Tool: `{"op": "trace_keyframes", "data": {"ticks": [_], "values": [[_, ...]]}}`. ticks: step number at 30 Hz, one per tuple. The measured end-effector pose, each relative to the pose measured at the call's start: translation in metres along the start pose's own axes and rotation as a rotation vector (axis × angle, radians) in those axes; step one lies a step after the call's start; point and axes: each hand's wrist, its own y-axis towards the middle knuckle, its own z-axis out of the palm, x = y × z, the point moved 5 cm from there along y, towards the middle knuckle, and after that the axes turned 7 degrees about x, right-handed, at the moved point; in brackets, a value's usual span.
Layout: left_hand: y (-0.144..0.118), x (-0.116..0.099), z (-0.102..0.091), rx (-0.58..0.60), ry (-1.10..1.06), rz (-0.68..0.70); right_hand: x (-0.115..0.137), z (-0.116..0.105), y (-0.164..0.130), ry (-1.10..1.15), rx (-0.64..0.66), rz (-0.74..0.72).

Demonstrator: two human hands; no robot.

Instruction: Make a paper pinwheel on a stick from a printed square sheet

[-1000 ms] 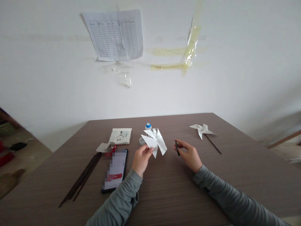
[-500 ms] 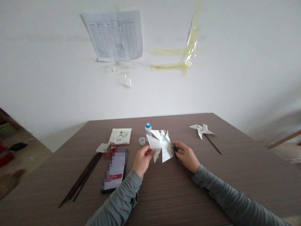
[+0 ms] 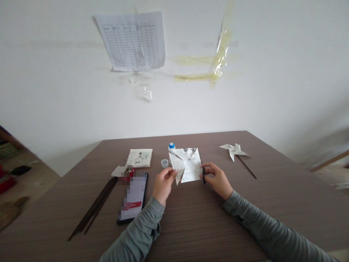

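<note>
A square sheet of printed paper (image 3: pixel 192 168), slit inward from its corners, is pinched at its lower left by my left hand (image 3: pixel 163 183). My right hand (image 3: pixel 217 179) is closed round the black handles of a pair of scissors (image 3: pixel 204 175) at the sheet's right edge. The blades are hard to make out there. Just behind the paper stands a white bottle with a blue cap (image 3: pixel 171 146), partly hidden by the sheet. Beside it on the left sits a small clear plastic cup (image 3: pixel 164 163).
On the left lie a stack of square papers (image 3: pixel 139 158), a small red box (image 3: pixel 128 174), a phone (image 3: pixel 133 198) and several dark sticks (image 3: pixel 94 207). A paper pinwheel (image 3: pixel 235 150) on a stick rests at the right. Behind the table (image 3: pixel 196 225) rises a white wall.
The paper has turned and flattened, its right part shifting up and its slits looking narrower. The scissors now stand more upright at its right edge. Both hands have barely moved.
</note>
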Motion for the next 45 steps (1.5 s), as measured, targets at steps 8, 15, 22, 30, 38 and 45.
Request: {"op": "trace_keyframes", "data": {"ticks": [8, 15, 22, 30, 38, 45], "values": [[-0.007, -0.001, 0.010, 0.032, -0.026, -0.093, -0.003, -0.002, 0.000, 0.062, -0.111, 0.021], [-0.012, -0.003, 0.017, 0.077, -0.056, -0.150, -0.004, 0.002, -0.004, 0.035, -0.150, -0.005], [-0.014, -0.008, 0.019, 0.098, -0.070, -0.118, -0.001, 0.002, -0.008, -0.006, -0.176, -0.032], [-0.012, -0.001, 0.017, 0.030, -0.069, -0.155, 0.003, 0.007, -0.010, 0.008, -0.166, -0.012], [-0.015, 0.002, 0.024, 0.083, -0.137, -0.157, 0.001, 0.012, -0.012, 0.059, -0.195, -0.030], [-0.012, 0.006, 0.022, 0.056, -0.126, -0.150, 0.005, 0.016, -0.015, 0.063, -0.145, -0.016]]}}
